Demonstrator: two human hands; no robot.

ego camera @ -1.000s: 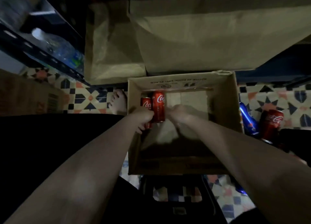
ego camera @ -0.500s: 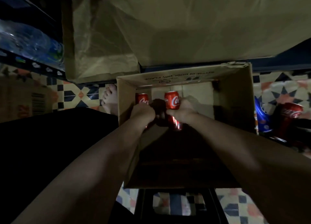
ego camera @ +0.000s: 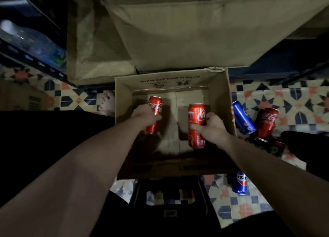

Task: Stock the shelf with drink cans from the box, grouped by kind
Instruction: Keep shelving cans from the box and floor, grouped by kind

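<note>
Head view shows us lifting two red cola cans out of the box at once, and we judge either could slip if we hurry, since each is held one-handed by its side in dim light, or knock the box wall on the way out. Our left hand is curled round the left can near the box's far left corner; our right hand grips the right can toward the right wall. More cans lie on the floor just outside that wall.

Shop: stocked shelf, carton, cans
</note>
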